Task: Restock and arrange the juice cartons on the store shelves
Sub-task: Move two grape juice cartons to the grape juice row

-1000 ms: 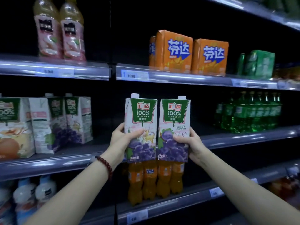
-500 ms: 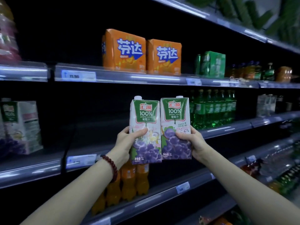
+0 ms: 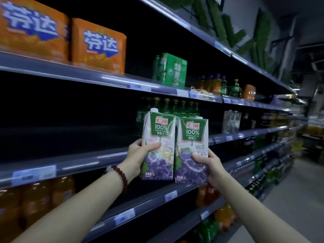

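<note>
I hold two grape juice cartons upright, side by side, in front of the shelves. My left hand [image 3: 138, 156] grips the left grape juice carton [image 3: 158, 134], thumb across its front. My right hand [image 3: 210, 165] grips the right grape juice carton [image 3: 192, 137] from its lower right side. Each carton is white with a green label and purple grapes. Both hover in the air just ahead of the middle shelf [image 3: 78, 163], whose dark stretch to the left of the cartons holds nothing I can see.
Orange drink packs [image 3: 98, 44] and a green pack [image 3: 170, 71] stand on the upper shelf. Green bottles [image 3: 168, 106] sit behind the cartons; more white cartons [image 3: 231, 121] stand further right. Orange bottles [image 3: 36, 195] fill the lower shelf. The aisle floor [image 3: 294, 199] runs along the right.
The view has swung to the right along the shelves; the stocked cartons at far left have left the frame. Both hands still hold the cartons, which are now slightly apart at the top.
</note>
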### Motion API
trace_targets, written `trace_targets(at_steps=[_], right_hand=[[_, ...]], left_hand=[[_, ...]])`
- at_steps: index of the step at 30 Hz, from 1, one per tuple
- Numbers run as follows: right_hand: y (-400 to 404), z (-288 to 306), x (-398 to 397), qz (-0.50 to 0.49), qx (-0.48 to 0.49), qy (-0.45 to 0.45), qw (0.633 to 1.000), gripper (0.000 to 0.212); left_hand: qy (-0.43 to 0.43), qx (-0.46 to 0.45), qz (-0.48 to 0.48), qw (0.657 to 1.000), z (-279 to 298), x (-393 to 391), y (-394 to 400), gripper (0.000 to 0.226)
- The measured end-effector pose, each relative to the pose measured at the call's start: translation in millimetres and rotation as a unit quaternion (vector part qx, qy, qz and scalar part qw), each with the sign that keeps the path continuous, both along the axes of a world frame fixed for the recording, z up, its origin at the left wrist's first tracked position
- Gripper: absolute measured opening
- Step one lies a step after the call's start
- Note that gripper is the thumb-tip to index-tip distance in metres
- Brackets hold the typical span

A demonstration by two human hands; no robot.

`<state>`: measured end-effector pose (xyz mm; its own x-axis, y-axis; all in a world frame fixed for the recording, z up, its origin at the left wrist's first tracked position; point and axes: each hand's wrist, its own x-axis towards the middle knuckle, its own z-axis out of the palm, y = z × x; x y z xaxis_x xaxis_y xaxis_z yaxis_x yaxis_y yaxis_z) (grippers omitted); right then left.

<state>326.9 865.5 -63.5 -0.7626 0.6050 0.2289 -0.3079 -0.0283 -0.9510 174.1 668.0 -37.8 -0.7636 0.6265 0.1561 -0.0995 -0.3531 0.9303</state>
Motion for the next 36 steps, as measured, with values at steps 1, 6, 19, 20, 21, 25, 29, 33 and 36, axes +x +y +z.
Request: trace_targets(at_steps=[1,6,19,20,21,25,29,33,36], right_hand=[[16,-2,9,-0.010,-0.005,0.002,1.000,0.082],[88,-13,49,-0.069,-0.016,-0.004,0.998,0.070],[287,-22,86,-0.200,-0.048,-0.008,0.979,0.062],[303,-20,89,-0.211,-0.047,-0.007,0.976,0.064],[319,-18,92,-0.224,-0.046,-0.005,0.974,0.065],[377,-15,108,-0.263,-0.049,0.008,0.964,0.066],[435,-19,127,-0.289,-0.054,0.019,0.956,0.065],[501,-26,151,-0.299,-0.057,0.020,0.952,0.065],[556,-27,174,-0.295,-0.053,0.009,0.954,0.067]], left_hand=[[0.001,-0.002,-0.004,1.000,-2,4,19,0.043],[-0.012,-0.015,-0.061,0.998,-17,20,110,0.047],[-0.009,-0.020,-0.181,0.983,-26,24,364,0.034],[-0.012,-0.020,-0.192,0.981,-23,25,384,0.035],[-0.017,-0.020,-0.201,0.979,-20,25,403,0.037],[-0.027,-0.024,-0.232,0.972,-15,33,474,0.041],[-0.017,-0.032,-0.254,0.966,-20,48,542,0.040],[0.007,-0.034,-0.253,0.967,-30,70,614,0.038],[0.011,-0.025,-0.242,0.970,-33,92,669,0.040]])
